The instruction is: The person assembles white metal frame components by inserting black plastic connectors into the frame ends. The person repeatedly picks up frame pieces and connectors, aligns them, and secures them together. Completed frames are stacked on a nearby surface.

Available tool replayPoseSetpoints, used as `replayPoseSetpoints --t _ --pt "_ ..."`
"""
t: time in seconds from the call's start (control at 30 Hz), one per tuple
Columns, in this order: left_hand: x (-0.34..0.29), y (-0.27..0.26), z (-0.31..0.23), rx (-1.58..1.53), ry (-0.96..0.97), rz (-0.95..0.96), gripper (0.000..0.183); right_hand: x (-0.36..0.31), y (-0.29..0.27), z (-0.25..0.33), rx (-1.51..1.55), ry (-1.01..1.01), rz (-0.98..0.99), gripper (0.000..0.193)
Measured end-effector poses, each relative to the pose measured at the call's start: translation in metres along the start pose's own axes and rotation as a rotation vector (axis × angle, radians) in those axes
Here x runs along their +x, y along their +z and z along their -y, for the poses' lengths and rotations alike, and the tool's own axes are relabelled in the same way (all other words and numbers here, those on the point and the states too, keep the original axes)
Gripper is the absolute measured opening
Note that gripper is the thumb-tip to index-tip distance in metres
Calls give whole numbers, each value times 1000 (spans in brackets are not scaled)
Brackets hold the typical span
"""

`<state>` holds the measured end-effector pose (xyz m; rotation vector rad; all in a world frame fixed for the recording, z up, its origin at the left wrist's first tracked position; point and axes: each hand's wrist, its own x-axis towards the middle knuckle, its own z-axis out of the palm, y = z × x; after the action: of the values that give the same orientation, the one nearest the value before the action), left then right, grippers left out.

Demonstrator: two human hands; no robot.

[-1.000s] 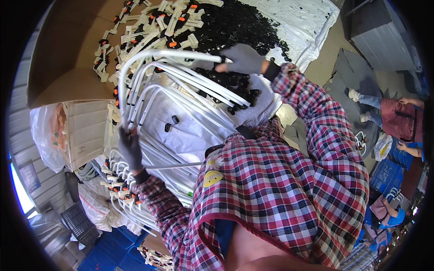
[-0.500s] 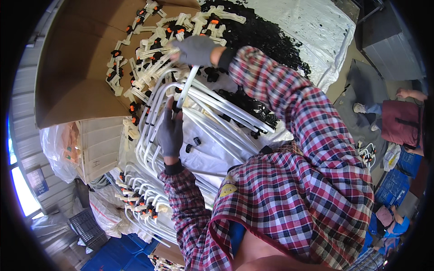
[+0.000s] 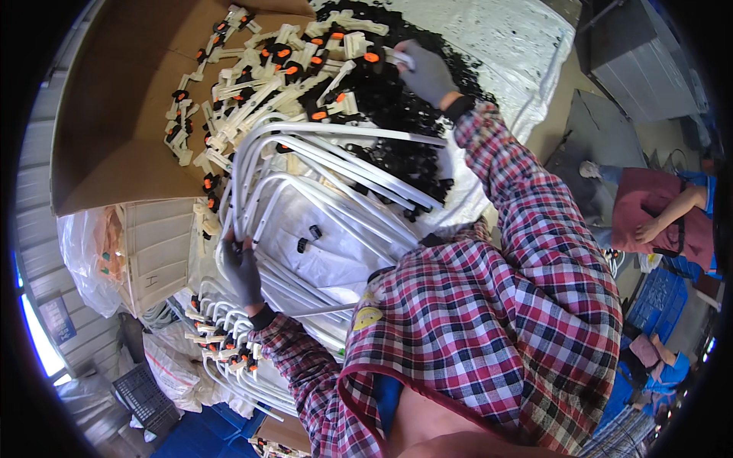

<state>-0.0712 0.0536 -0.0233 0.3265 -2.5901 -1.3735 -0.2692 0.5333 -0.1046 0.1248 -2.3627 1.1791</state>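
Observation:
A bundle of white bent tubes (image 3: 343,202) spreads in front of me, their curved ends to the left. My left hand (image 3: 243,276), in a grey glove, closes its fingers around the lower end of one bent tube. My right hand (image 3: 430,76), also gloved, is farther off to the right, above black plastic pieces (image 3: 439,114). Its fingers pinch a pale plastic part, mostly covered by the glove. Just left of those fingers is a cream clip with an orange button (image 3: 372,58). Many cream plastic clips (image 3: 267,95) with black and orange parts are heaped beyond the tubes.
A large cardboard box (image 3: 114,130) stands open at the left, clips spilling from it. More bent tubes with fitted clips (image 3: 229,343) lie by my left forearm. Two small black pieces (image 3: 309,238) rest on white sheeting. Other people (image 3: 657,210) are at the right.
My right hand has moved right, away from the tubes and over the black pieces. My left hand has shifted down and left to a tube's end. One tube now lies stretched across the bundle's top.

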Motion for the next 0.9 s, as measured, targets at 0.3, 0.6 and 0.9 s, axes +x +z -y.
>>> replayPoseSetpoints --t 0.3,0.6,0.9 --pt "-10 -38 24 -50 76 -163 17 -94 -33 -134 1369 588 31 32" --pt "5 -28 0 -54 169 -81 20 -58 -8 -71 1097 621 238 40" --pt "-1 -31 -1 -16 187 -112 23 -66 -18 -91 984 589 344 43"
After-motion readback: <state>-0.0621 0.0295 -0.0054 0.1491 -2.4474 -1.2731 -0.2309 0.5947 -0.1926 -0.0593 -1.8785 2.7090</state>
